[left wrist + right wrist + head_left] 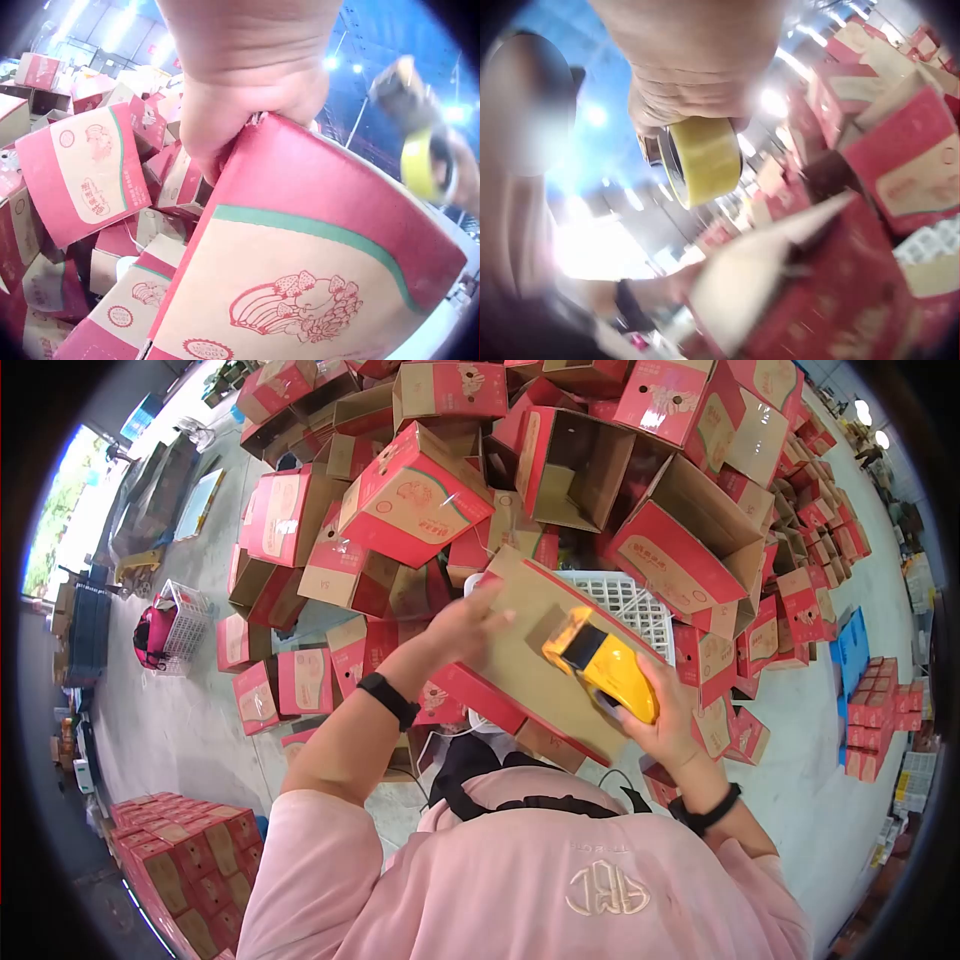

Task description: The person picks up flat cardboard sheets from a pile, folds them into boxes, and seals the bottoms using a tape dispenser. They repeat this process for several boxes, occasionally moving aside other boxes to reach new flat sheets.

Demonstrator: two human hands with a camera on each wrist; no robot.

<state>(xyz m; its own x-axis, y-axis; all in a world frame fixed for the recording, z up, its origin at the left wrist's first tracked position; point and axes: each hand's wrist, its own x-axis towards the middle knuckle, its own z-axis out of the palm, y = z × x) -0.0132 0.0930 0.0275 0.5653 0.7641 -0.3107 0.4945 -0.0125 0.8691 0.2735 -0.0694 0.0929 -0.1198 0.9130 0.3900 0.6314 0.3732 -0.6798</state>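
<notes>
A red and tan cardboard box (pixel 515 635) lies in front of me, its plain brown side up. My left hand (pixel 465 628) grips it at the left edge; in the left wrist view the hand (pixel 247 97) wraps the corner of the box (pixel 315 285), which carries a fruit print. My right hand (pixel 660 710) holds a yellow tape dispenser (pixel 608 665) above the right part of the box. In the right wrist view its roll of yellowish tape (pixel 709 161) hangs below the hand (pixel 697 82), apart from the box (pixel 817 292).
A white plastic crate (pixel 640 610) stands under the box. Many open red cartons (pixel 575 470) are heaped beyond it. Stacked cartons (pixel 190 860) stand at lower left, more cartons (pixel 875 720) at right. A white basket (pixel 183 625) sits on the floor at left.
</notes>
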